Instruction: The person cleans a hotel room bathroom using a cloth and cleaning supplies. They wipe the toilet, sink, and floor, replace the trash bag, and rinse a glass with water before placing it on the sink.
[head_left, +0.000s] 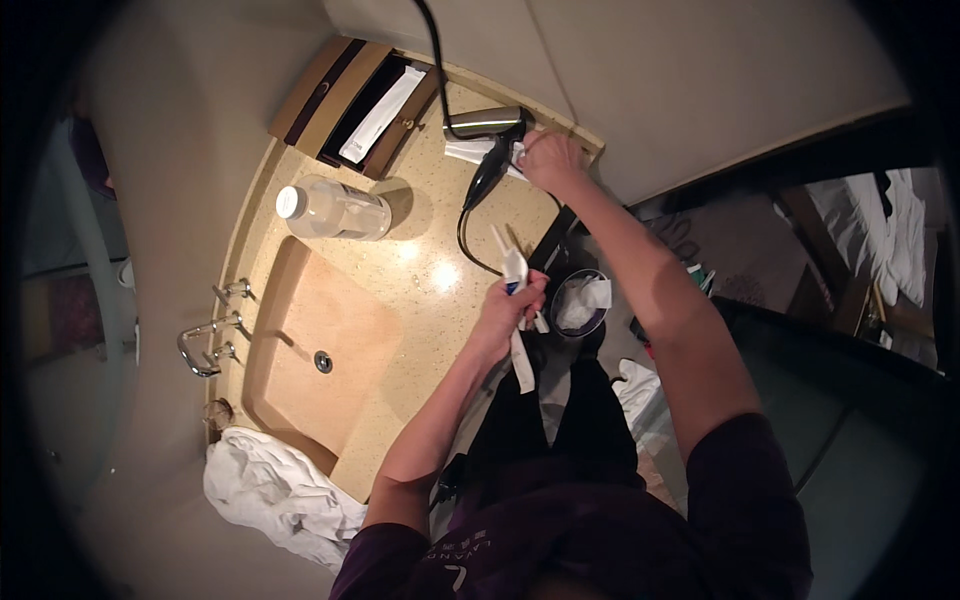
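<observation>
My left hand (507, 311) is closed around a small bundle of thin white items (520, 360), some of them stick-like, with a bit of blue among them. My right hand (553, 159) reaches to the counter's back corner, beside a hair dryer (491, 161) with a silver barrel and black handle. Its fingers are at a white paper or cloth piece (466, 151) that lies partly under the dryer; whether they grip it cannot be told. Below the hands is a round bin (579, 304) holding crumpled white material.
A clear bottle with a white cap (334, 208) stands by the sink basin (330, 330). Behind it sits a brown box (352, 105) with an open drawer holding a white packet (382, 114). A chrome faucet (210, 337) and crumpled white towels (277, 487) are at the left.
</observation>
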